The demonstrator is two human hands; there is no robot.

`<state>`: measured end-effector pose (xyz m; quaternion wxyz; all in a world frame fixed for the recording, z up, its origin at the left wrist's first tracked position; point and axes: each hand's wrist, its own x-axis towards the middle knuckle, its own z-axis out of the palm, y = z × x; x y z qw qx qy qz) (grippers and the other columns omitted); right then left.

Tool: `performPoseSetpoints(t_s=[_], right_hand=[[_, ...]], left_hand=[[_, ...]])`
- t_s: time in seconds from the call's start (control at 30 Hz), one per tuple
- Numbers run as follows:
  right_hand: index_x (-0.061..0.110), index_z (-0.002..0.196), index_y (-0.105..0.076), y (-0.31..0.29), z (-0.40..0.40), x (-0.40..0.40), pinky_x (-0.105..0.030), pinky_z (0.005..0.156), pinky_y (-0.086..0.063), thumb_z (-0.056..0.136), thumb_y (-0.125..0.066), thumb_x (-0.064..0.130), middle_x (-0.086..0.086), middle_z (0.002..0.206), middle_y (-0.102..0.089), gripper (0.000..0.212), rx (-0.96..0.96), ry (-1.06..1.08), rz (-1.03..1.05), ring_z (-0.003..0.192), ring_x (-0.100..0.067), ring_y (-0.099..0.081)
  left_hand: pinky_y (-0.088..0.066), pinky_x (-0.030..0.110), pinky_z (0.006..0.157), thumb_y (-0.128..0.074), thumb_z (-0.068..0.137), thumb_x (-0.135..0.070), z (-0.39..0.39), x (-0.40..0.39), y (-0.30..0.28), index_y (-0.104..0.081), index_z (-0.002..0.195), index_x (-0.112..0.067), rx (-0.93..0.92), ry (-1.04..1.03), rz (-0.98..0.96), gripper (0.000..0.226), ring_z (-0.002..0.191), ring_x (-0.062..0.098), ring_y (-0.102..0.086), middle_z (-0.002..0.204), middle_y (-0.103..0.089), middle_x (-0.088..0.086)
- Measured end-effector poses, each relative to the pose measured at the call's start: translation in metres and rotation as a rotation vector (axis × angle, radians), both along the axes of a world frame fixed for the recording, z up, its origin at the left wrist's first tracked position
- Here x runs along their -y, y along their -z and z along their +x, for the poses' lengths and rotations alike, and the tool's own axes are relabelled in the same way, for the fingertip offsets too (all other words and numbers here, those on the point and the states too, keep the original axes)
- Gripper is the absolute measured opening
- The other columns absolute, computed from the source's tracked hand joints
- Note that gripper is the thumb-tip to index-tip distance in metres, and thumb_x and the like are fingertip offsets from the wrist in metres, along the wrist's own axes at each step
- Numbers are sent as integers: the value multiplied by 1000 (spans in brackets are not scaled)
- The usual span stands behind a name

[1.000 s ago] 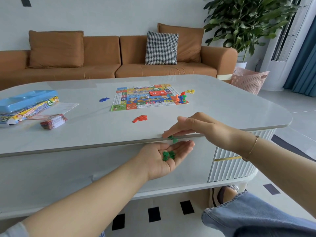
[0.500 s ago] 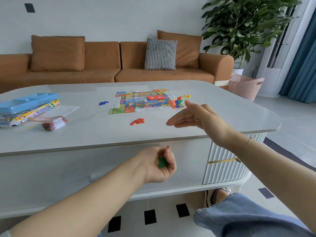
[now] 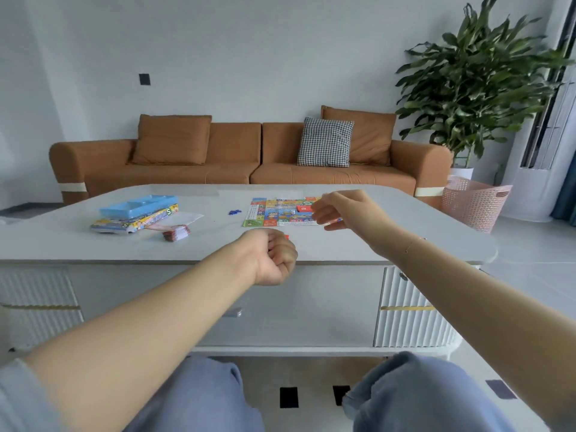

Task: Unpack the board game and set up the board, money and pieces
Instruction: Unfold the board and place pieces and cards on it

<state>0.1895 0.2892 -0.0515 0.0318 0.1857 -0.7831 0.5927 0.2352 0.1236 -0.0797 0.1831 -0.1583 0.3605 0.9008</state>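
Board point(image 3: 274, 210) lies flat and unfolded on the white table point(image 3: 405, 244), far side from the person, right of centre. Only one view, head camera.

Left hand point(image 3: 274, 260): closed in a fist, knuckles up, hovering over the near table edge. Whether anything is inside the fist cannot be told; nothing shows between the fingers. A red piece point(image 3: 286, 236) peeks out just behind the knuckles, on the table.

Right hand point(image 3: 339, 210): raised over the near right corner of the board, fingers loosely curled, holding nothing visible. It hides that part of the board.

Other items: small blue pieces point(image 3: 234, 212) on the table left of the board; a red card stack point(image 3: 304, 208) on the board itself. Game box point(image 3: 134, 221) with blue tray point(image 3: 137, 205) on top, well to the left; a stack of play money point(image 3: 176, 233) just beside the box, with a clear plastic sheet point(image 3: 187, 217) behind it.

Handling judgement: the pieces look like small, hard, light plastic, likely to scatter or roll if dropped. Best pinched singly at the sides or carried in a cupped palm. Money stack is thin paper, likely to fan out; take it by the long edges. Board is thin and light; slide it rather than lift.
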Motion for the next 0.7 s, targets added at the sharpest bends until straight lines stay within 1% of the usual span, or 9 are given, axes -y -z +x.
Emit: performPoseSetpoints(t_s=[0.13, 0.2, 0.27, 0.33, 0.4, 0.5, 0.6, 0.63, 0.7], right_hand=[[-3, 95, -69, -8, 19, 7, -29, 82, -57, 91, -51, 9, -16, 90, -69, 22, 27, 17, 48, 79, -21, -64], [-1, 93, -68, -6, 23, 5, -31, 82, -56, 90, -55, 9, -16, 89, -68, 17, 29, 54, 97, 78, -22, -63], [-2, 96, -68, -5, 31, 6, -34, 83, -55, 90, -57, 9, -16, 89, -67, 16, 53, 83, 124, 77, -22, -62], [-4, 98, -68, -8, 36, 7, -32, 81, -56, 89, -59, 10, -16, 89, -68, 18, 53, 86, 115, 76, -22, -62], [-3, 98, -69, -17, 42, 12, -30, 80, -56, 88, -60, 11, -15, 88, -69, 19, 9, 80, 119, 77, -21, -63], [-1, 96, -70, -43, 22, 30, -28, 78, -58, 88, -59, 11, -15, 88, -71, 18, -80, 84, 127, 76, -19, -66], [-1, 96, -71, -46, -35, 44, -28, 77, -59, 87, -59, 12, -13, 89, -73, 19, -138, 150, 187, 78, -20, -67], [1, 96, -71, -45, -48, 45, -27, 76, -59, 87, -59, 13, -12, 89, -73, 19, -152, 171, 212, 79, -20, -67], [4, 95, -72, -36, -99, 44, -28, 76, -59, 88, -58, 15, -10, 88, -73, 19, -153, 184, 265, 81, -20, -68]], left_hand=[[-7, 16, 31, -31, 90, -7, 5, 6, -6, -24, 48, -17, -35, -11, -10, 43, 25, 14, -16, 39, -18, -3], [-8, 17, 31, -31, 90, -6, 6, 9, -6, -30, 40, -12, -19, 6, 11, 50, 25, 13, -17, 38, -19, -3], [-8, 17, 31, -30, 89, -4, 7, 19, -4, -33, 37, -8, 1, 19, 63, 52, 25, 13, -17, 38, -20, -3], [-9, 17, 30, -30, 86, -2, 6, 28, -2, -30, 42, -11, 22, 16, 75, 45, 25, 15, -17, 38, -20, -2], [-9, 16, 30, -29, 79, 1, 4, 36, -2, -27, 45, -14, 45, 21, 63, 36, 25, 16, -17, 39, -20, -2], [-9, 18, 32, -30, 72, 3, -15, 50, -12, -25, 46, -14, -60, 70, 63, 32, 26, 14, -17, 40, -20, -2], [-7, 18, 34, -37, 81, -5, -63, 60, -20, -23, 49, -19, -144, 10, -114, 38, 29, 12, -16, 43, -18, -5], [-7, 17, 35, -40, 84, -10, -74, 61, -23, -23, 50, -21, -175, -12, -189, 40, 30, 11, -15, 44, -18, -6], [-8, 15, 36, -44, 86, -18, -123, 63, -22, -23, 52, -23, -233, -59, -371, 40, 32, 10, -13, 45, -18, -7]])
